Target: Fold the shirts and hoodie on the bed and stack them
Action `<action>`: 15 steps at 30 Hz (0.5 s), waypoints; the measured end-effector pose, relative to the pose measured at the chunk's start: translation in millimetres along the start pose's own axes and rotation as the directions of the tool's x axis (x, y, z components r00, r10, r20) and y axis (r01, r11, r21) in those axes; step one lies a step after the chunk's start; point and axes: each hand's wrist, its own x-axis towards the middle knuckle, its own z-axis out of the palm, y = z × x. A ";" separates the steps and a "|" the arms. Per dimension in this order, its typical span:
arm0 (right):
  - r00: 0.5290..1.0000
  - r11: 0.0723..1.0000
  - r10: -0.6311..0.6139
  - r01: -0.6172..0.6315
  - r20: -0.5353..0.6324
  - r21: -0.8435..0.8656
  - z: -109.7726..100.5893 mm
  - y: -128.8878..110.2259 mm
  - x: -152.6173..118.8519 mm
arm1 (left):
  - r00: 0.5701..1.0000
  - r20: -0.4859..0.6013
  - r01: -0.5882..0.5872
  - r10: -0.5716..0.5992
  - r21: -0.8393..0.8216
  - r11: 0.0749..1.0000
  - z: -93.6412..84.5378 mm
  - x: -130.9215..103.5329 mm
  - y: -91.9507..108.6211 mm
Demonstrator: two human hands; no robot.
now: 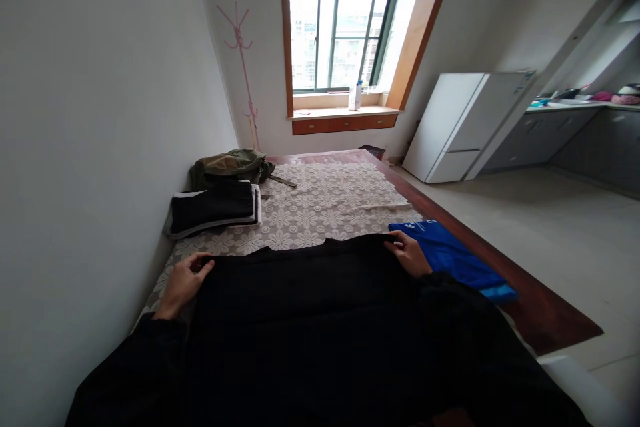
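Observation:
A wide black cloth [300, 307], perhaps a garment, spreads across the near part of the view. My left hand [184, 280] pinches its upper left corner, and my right hand [410, 255] pinches its upper right edge. Both hands are closed on it, far apart, with the edge stretched between them. Its lower part merges with my dark sleeves. Just beyond my right hand lies a folded blue cloth [450, 257] with white print. Beyond my left hand, against the wall, is a stack of folded black and white clothes [215, 208].
A patterned cover [320, 197] lies over the red-brown wooden surface [540, 313]. A green-brown backpack [230, 165] sits at the far left by the wall [100, 113]. Further back are a pink coat rack [245, 73], a window and a white fridge [460, 120].

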 end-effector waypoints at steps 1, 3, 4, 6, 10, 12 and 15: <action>1.000 1.000 0.002 -0.002 -0.015 0.020 0.0 0.0 0.2 | 1.000 -0.019 0.004 -0.004 0.011 1.000 -1.0 -0.1 -0.6; 0.998 0.999 -0.018 0.016 -0.056 -0.031 0.3 0.2 2.5 | 0.998 -0.060 0.024 -0.022 0.042 0.999 -0.5 0.2 -3.4; 0.997 0.995 -0.035 0.028 -0.069 -0.091 0.4 0.4 4.4 | 0.997 -0.066 0.034 -0.030 0.058 0.998 0.9 0.7 -5.2; 0.996 0.978 -0.056 0.041 -0.069 -0.204 0.7 1.2 8.6 | 0.998 -0.052 0.044 -0.039 0.083 0.996 4.9 2.7 -9.5; 0.997 0.961 -0.062 0.045 -0.054 -0.271 0.0 4.2 13.2 | 0.998 -0.012 0.055 -0.054 0.070 0.996 11.1 8.8 -18.2; 0.995 0.954 -0.065 0.040 -0.073 -0.296 -0.8 5.6 13.4 | 0.997 0.005 0.070 -0.071 0.057 0.996 11.8 11.9 -21.5; 0.996 0.947 -0.042 0.014 -0.080 -0.322 -1.1 6.0 13.8 | 0.995 0.016 0.093 -0.094 0.048 0.994 11.6 16.1 -22.9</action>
